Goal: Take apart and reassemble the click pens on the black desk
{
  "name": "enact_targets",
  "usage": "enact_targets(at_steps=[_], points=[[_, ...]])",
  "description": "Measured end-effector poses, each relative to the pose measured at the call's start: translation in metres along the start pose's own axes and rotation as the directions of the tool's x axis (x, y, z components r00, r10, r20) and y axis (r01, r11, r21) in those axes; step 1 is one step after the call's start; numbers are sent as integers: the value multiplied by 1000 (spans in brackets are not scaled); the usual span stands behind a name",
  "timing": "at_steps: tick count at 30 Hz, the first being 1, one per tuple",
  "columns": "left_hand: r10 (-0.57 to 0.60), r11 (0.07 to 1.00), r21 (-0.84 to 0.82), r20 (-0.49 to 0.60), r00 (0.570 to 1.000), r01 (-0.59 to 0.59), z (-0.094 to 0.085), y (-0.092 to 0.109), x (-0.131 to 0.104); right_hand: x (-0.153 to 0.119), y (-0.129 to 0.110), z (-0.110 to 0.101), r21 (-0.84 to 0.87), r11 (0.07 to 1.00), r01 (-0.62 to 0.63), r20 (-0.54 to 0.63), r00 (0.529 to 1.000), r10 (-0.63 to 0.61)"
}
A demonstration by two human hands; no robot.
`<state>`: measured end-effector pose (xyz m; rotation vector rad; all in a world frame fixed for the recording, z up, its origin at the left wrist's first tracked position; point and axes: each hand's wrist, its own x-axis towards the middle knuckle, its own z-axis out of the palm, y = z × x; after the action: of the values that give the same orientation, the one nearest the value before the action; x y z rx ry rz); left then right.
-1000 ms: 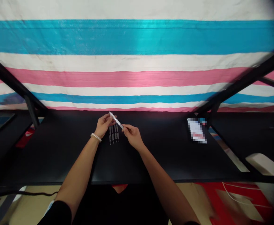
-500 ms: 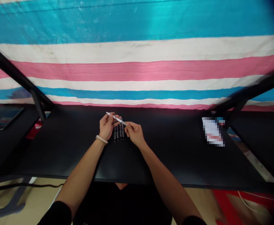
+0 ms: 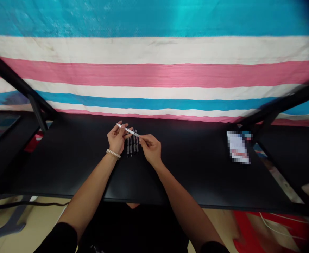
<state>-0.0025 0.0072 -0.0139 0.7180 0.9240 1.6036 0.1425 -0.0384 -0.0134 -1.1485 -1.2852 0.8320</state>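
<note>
A slim white pen [image 3: 129, 131] is held between my two hands above the black table [image 3: 196, 165]. My left hand [image 3: 117, 137] pinches its upper left part between thumb and fingers, with the other fingers spread; a pale coiled band circles that wrist. The fingertips of my right hand [image 3: 151, 148] close on the pen's lower right end. Several dark, clear-barrelled pens [image 3: 132, 147] lie side by side on the table between my hands, their tips toward me; their far ends are partly covered by the white pen and my left fingers.
A pixelated white packet [image 3: 237, 147] lies at the table's right. Black frame bars [image 3: 35, 109] slant up at both sides. A striped sheet [image 3: 154, 73] hangs behind the table. A dark flat object [image 3: 1, 127] rests on the left-hand table.
The whole view has shifted slightly. Both hands still hold the white pen, and my right fingertips sit a little nearer its lower right end, showing slightly more of it.
</note>
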Motion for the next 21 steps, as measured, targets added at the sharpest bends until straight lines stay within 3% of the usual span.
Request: enact_targets(at_steps=[2, 5, 8, 13, 16, 21], points=[[0, 1000, -22, -13, 1000, 0, 0, 0, 0, 0, 1, 0, 10, 999, 38, 7, 999, -38], [-12, 999, -40, -20, 1000, 11, 0, 1, 0, 1, 3, 1, 14, 999, -37, 2, 999, 37], [-17, 999, -37, -6, 1000, 17, 0, 1, 0, 2, 5, 1, -40, 999, 21, -7, 1000, -21], [-12, 1000, -23, 18, 1000, 12, -1, 2, -1, 0, 6, 3, 0, 997, -77, 11, 997, 77], [-8, 999, -41, -16, 1000, 7, 0, 4, -1, -2, 3, 2, -118, 986, 115, -24, 993, -118], [-39, 996, -85, -70, 997, 32, 3, 6, -3, -1, 2, -1, -228, 910, 346, -24, 933, -360]])
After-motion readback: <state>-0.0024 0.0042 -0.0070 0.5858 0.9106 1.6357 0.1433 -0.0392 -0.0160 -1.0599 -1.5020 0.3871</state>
